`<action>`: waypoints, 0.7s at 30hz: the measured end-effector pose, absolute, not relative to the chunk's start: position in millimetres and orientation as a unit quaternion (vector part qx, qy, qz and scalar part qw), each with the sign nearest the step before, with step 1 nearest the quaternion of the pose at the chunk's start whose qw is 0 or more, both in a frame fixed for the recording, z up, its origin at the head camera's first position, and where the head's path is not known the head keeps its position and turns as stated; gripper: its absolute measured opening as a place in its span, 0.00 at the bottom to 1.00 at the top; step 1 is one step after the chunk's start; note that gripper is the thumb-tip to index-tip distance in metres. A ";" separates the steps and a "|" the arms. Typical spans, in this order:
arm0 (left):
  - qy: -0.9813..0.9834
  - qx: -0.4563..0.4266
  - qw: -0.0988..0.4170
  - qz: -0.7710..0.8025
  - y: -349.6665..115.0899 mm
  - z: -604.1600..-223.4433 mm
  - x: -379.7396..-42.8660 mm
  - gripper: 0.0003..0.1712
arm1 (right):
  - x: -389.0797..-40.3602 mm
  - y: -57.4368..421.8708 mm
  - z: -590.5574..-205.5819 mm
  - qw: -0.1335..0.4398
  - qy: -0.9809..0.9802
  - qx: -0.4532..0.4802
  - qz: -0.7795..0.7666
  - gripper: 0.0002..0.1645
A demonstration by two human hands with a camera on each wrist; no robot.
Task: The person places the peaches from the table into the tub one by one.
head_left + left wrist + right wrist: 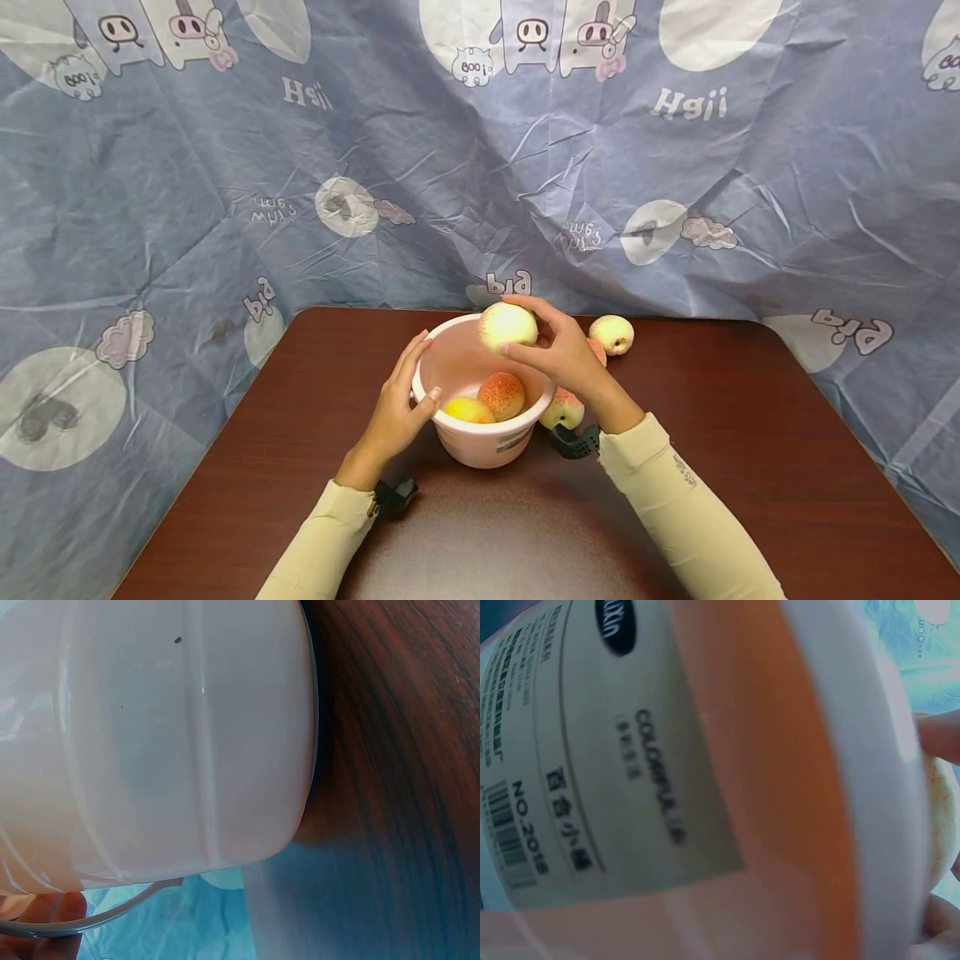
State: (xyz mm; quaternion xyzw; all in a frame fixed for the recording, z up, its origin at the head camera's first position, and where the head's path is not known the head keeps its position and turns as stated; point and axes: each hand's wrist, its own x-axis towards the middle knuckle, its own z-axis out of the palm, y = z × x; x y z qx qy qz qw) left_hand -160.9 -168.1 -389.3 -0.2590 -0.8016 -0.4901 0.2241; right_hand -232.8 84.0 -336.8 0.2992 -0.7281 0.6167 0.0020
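Note:
A pale pink bucket [480, 446] stands upright on the table. My left hand [393, 412] holds its left side, thumb at the rim; in the left wrist view fingertips [67, 907] show by the grey handle [112, 915]. My right hand [558, 346] grips a pale yellow peach [506, 327] with red specks, above the bucket's opening. In the right wrist view this peach [939, 825] is partly hidden behind the white rim. Inside the bucket lie a red-orange peach [501, 396] and a yellow fruit [468, 410], whose kind I cannot tell.
Right of the bucket is a red-and-yellow peach [566, 408], partly covered. Farther back lie a pale peach [611, 335] and a reddish fruit [597, 352], mostly hidden by my right hand. A blue printed cloth [450, 167] hangs behind the brown table [712, 467].

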 end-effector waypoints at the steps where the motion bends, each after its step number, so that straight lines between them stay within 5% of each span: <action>1: -0.801 -0.260 0.225 -0.490 -168.2 -389.3 -161.1 0.38 | -233.8 82.3 -337.7 0.001 -0.728 0.299 0.617 0.38; 21: -0.805 -0.256 0.228 -0.484 -169.0 -389.2 -161.5 0.38 | -226.0 58.7 -316.3 0.006 -0.740 0.309 0.598 0.37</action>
